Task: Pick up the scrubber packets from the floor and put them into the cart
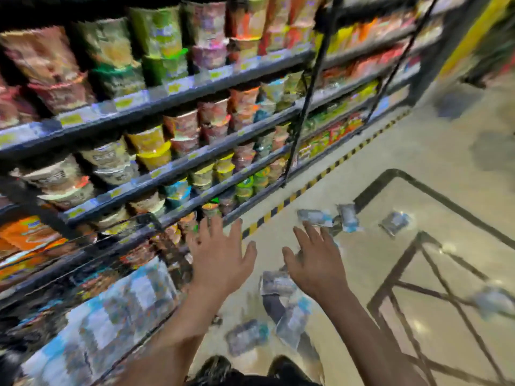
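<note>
Several grey-and-blue scrubber packets lie scattered on the beige floor: one (315,217) just beyond my right fingertips, one (277,282) under my right wrist, one (246,337) near my feet, one (394,222) seen through the cart frame. My left hand (220,257) is stretched out over the floor with fingers spread and holds nothing. My right hand (315,263) is also spread and empty, above the packets. The cart (401,263) is a black metal frame at the right. Another packet (492,300) shows blurred inside the frame at the far right. The whole picture is motion-blurred.
Store shelves (172,107) full of cup noodles and snack packs run along the left. A yellow-black striped line (301,190) marks the floor at the shelf's base. My shoes (214,369) are at the bottom edge. Open floor stretches toward the upper right.
</note>
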Available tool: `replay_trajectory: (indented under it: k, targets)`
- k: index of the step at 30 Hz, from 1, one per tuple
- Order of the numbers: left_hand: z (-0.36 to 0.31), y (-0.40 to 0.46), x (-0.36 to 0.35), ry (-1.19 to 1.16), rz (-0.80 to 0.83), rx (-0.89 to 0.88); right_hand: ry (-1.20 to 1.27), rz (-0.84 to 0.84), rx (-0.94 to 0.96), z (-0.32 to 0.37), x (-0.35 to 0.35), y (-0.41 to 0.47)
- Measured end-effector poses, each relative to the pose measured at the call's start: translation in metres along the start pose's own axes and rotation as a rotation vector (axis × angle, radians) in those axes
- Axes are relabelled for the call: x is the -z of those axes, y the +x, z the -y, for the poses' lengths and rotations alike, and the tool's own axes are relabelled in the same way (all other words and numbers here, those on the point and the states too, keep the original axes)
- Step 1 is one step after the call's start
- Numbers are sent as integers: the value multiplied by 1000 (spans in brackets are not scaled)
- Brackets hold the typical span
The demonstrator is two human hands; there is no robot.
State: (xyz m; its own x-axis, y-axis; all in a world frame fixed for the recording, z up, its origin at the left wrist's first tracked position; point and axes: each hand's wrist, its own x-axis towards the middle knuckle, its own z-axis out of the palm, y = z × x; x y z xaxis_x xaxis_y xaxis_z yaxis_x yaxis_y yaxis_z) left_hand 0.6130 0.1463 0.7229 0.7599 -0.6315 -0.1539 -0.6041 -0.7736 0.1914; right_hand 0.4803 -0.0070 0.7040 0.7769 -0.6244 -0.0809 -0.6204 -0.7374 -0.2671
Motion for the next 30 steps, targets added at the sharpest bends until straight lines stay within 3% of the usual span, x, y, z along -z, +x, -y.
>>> replay_trajectory:
  k: [7, 12, 22, 30]
  targets:
    - [-209, -5, -41, 123, 75, -451, -51, -180, -366, -189, 55, -88]
    - [-341, -21, -63, 152, 97, -706, -73, -151, -682, -297, 85, -159]
    - [-545, -15, -109, 257, 173, -1021, -39, -171, -1009, -449, 121, -206]
    - [-733, 37, -161, 254, 220, -1097, 0, -161, -1147, -621, 152, -179]
